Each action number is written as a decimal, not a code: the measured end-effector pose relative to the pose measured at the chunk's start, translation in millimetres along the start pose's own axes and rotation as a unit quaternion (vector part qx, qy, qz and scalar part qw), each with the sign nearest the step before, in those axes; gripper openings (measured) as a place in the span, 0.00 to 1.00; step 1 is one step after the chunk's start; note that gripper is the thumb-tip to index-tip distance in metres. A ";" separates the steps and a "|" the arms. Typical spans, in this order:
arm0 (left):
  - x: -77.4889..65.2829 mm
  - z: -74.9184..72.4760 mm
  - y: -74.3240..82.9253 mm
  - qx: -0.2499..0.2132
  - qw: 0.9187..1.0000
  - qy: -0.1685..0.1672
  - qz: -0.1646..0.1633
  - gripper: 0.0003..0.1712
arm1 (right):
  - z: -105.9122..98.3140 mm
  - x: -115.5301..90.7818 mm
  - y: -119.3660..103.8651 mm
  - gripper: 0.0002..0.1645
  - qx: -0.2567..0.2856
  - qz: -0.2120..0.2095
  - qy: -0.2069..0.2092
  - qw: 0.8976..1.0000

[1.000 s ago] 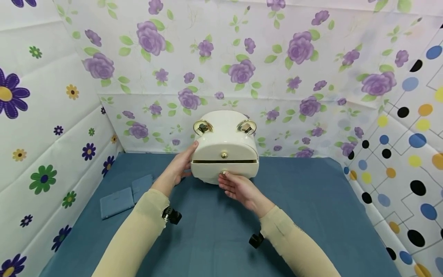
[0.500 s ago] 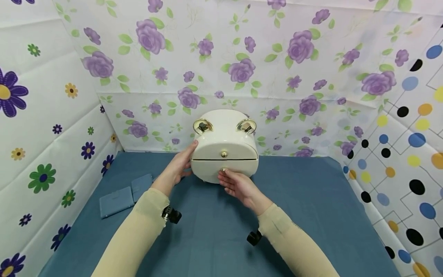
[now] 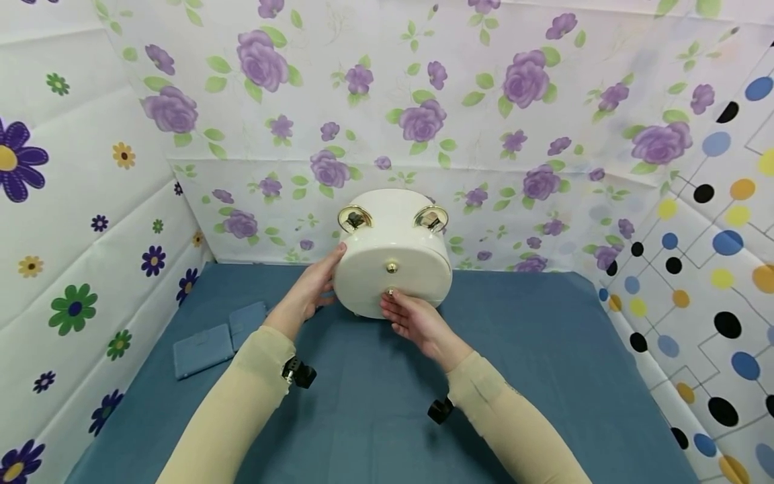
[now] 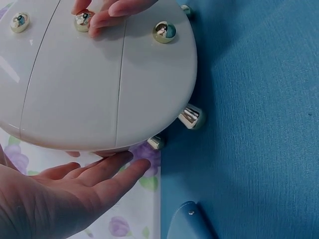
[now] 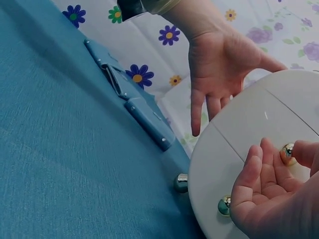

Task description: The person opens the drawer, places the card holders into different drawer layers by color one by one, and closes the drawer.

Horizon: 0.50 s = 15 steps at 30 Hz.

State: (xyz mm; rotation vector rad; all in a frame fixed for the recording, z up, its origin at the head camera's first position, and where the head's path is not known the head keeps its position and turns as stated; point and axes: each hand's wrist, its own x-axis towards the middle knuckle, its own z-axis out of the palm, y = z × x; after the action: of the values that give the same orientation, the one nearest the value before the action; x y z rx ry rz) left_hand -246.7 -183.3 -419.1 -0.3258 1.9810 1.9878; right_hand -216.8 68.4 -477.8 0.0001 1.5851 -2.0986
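Observation:
A glossy white rounded box (image 3: pixel 417 269) with drawers stands at the far edge of the cloth, with gold knobs on its front and gold feet below. Thin seams split its face into three drawer fronts, all flush in the left wrist view. My right hand (image 3: pixel 420 326) pinches the middle gold knob (image 4: pixel 82 21) between thumb and fingers. Against the box's left side rests my left hand (image 3: pixel 308 296), its fingers extended and partly hidden behind the box in the left wrist view. The lowest knob (image 4: pixel 164 32) has no fingers on it.
Blue flat cases (image 3: pixel 202 351) with snap buttons lie on the blue cloth (image 3: pixel 375 417) to the left. Behind the box rises a purple-rose curtain (image 3: pixel 417 128). Patterned sheets flank both sides. Gold-rimmed round fittings (image 3: pixel 355 219) stick up from the box's top.
The middle drawer has slid inward under my right hand, and the dark gap above it has closed. My right hand has moved slightly forward; the left has stayed at the box's side.

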 end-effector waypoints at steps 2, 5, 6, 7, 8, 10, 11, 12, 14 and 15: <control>0.1 0.0 -0.6 0.001 1.000 -0.001 -0.002 0.65 | -0.2 -0.3 0.4 0.28 0.001 0.001 0.001 1.000; -0.2 -0.3 -0.9 0.001 1.000 0.002 -0.004 0.66 | -0.5 -0.3 0.9 0.28 0.000 0.002 -0.003 1.000; 0.2 -0.4 -0.9 0.002 1.000 0.002 -0.004 0.66 | -0.9 -0.1 1.1 0.29 0.000 0.001 -0.005 1.000; 0.2 -0.3 -0.7 0.002 1.000 0.002 -0.004 0.66 | -1.3 0.3 1.4 0.29 -0.001 0.000 -0.006 1.000; 0.2 -0.1 -0.6 0.001 1.000 0.002 -0.004 0.66 | -1.8 0.5 1.4 0.29 -0.002 0.000 -0.007 1.000; 0.7 0.5 -0.5 0.000 1.000 0.001 -0.004 0.66 | -2.8 0.7 1.5 0.29 -0.003 -0.001 -0.006 1.000; 0.9 0.8 -0.4 0.000 1.000 0.000 -0.003 0.66 | -3.3 0.7 1.5 0.29 -0.004 -0.002 -0.007 1.000; 1.0 1.1 -0.4 0.001 1.000 0.001 -0.003 0.66 | -3.6 0.8 1.5 0.29 -0.004 -0.001 -0.007 1.000; 0.9 1.0 -0.8 0.000 1.000 0.003 -0.004 0.66 | -3.7 0.7 1.3 0.29 -0.003 0.000 -0.009 1.000; 1.2 1.0 -1.0 0.001 1.000 0.003 -0.004 0.66 | -3.7 0.7 1.3 0.29 -0.002 0.001 -0.010 1.000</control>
State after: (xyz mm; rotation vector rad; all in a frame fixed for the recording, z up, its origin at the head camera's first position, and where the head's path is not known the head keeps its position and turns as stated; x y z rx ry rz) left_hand -247.4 -182.3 -420.5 -0.3373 1.9823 1.9822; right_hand -218.0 71.2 -480.4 -0.0197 1.5778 -2.0869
